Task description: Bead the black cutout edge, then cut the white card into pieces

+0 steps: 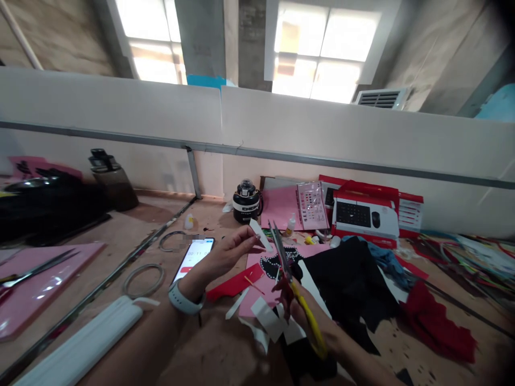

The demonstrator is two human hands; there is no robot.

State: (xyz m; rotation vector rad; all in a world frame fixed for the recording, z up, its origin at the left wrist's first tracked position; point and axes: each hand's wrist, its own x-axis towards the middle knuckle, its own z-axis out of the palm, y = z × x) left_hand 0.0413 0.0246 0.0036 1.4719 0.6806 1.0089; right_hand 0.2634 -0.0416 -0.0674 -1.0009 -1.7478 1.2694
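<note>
Between the fingertips of my left hand [233, 251] is a narrow white strip [260, 234], pinched and held above the table. My right hand [308, 311] grips a pair of scissors [285, 260] with a yellow handle; the blades point up and away, slightly parted, to the right of the strip and apart from it. Beneath and between the hands lies a pink sheet [248, 306]. On it rests a black piece edged with white beads [269, 268]. A red strip [234, 282] and white scraps [267, 317] lie nearby. Black cloth [350, 284] spreads to the right.
A lit phone [193, 260] lies beside my left wrist, with a ring-shaped roll [144, 280] further left. Behind stand a black bottle [246, 203] and a keyboard-and-mouse box [364, 217]. Red cloth [438, 321] lies right; other scissors [40, 268] lie far left.
</note>
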